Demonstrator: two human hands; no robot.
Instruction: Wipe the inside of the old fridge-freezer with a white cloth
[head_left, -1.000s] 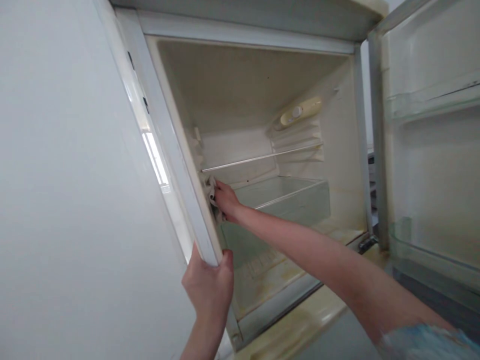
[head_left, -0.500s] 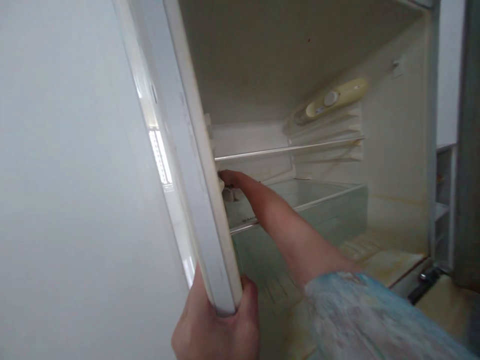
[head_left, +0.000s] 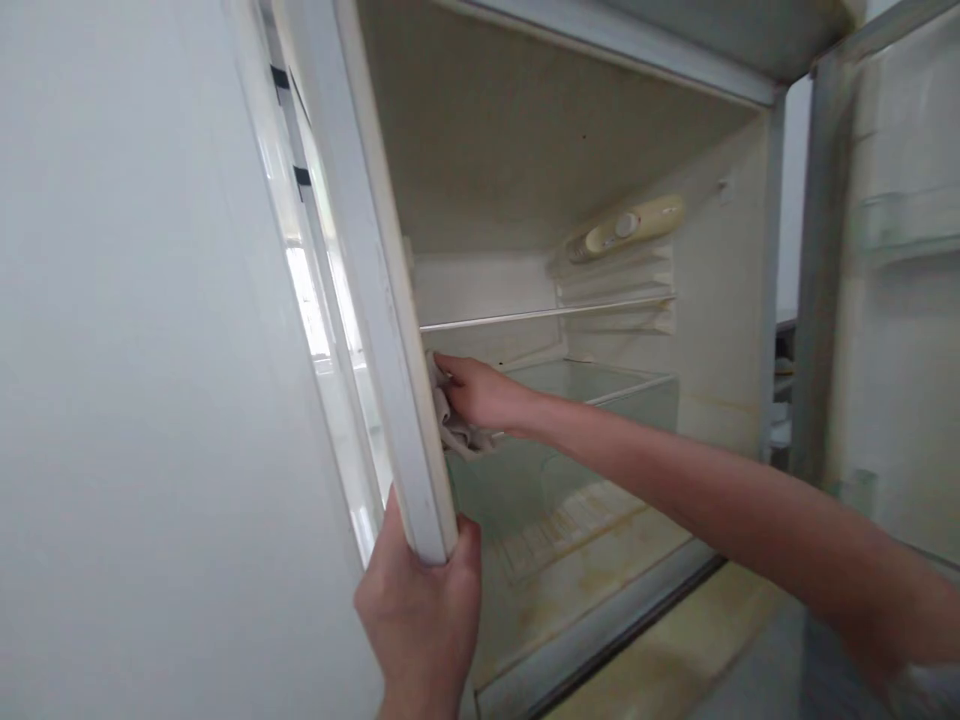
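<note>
fridge edge point(head_left: 390, 300) is gripped low by the left hand point(head_left: 420, 605), curled round it, and just inside, lower than the shelf point(head_left: 540, 315), a crumpled gray cloth point(head_left: 461, 437), drooping downward, is clutched to the left of the nearer right hand point(head_left: 484, 393), fingers closed

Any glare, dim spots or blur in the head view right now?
Head view: bright glare on the glossy strip beside the fridge frame; head view: dim compartment ceiling; head view: sleeve smeared at lower right, cloth in the right hand soft but discernible.
</note>
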